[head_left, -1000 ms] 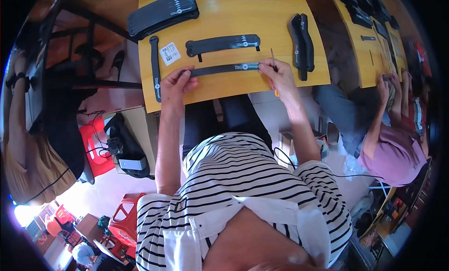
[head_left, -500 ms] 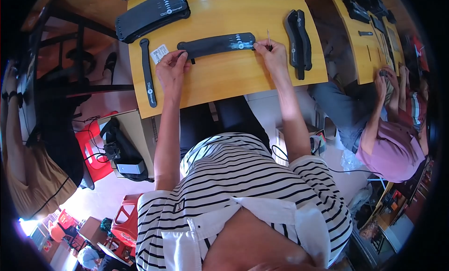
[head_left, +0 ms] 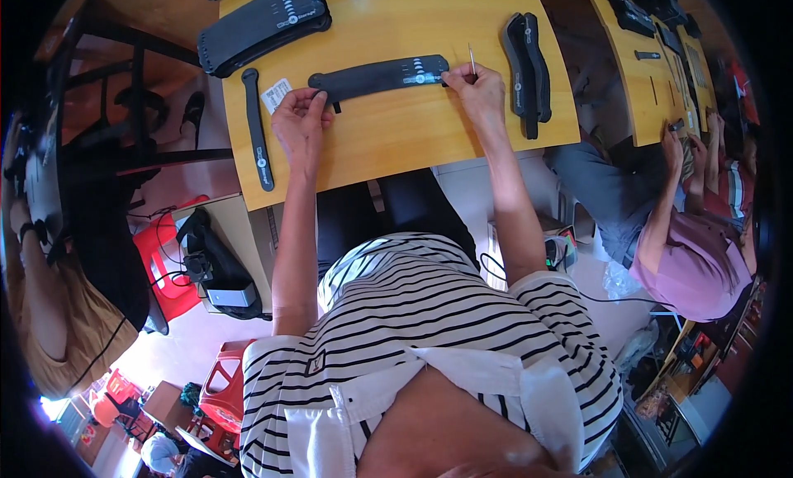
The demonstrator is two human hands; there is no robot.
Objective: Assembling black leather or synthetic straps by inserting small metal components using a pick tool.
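The black strap pile [head_left: 376,76] lies lengthwise across the worktop [head_left: 405,152], in front of the person, with a short dark tab showing beneath its near edge. The left hand [head_left: 299,119] is at the left end of the pile, its grip pinched onto the near corner; how many straps are between thumb and fingers cannot be told. The right hand [head_left: 481,94] is at the right end, thumb and fingertips drawn together by the pile's edge. Its grip is closed around a thin pointed tool [head_left: 472,59], whose tip sticks out beyond the fingers, away from the person; the handle is hidden.

To the left of the pile, a white label [head_left: 275,94] lies partly behind the left hand, and farther left a single strap [head_left: 257,131] points toward the person. Beyond the pile, to the far left, is a thick stack of wider black straps [head_left: 264,32]. To the right of the pile, past the right hand, a bundle of curved straps [head_left: 529,73] lies lengthwise away from the person. Well right of the pile, a co-worker [head_left: 694,267] in a pinkish-purple shirt sits at another worktop [head_left: 640,106].
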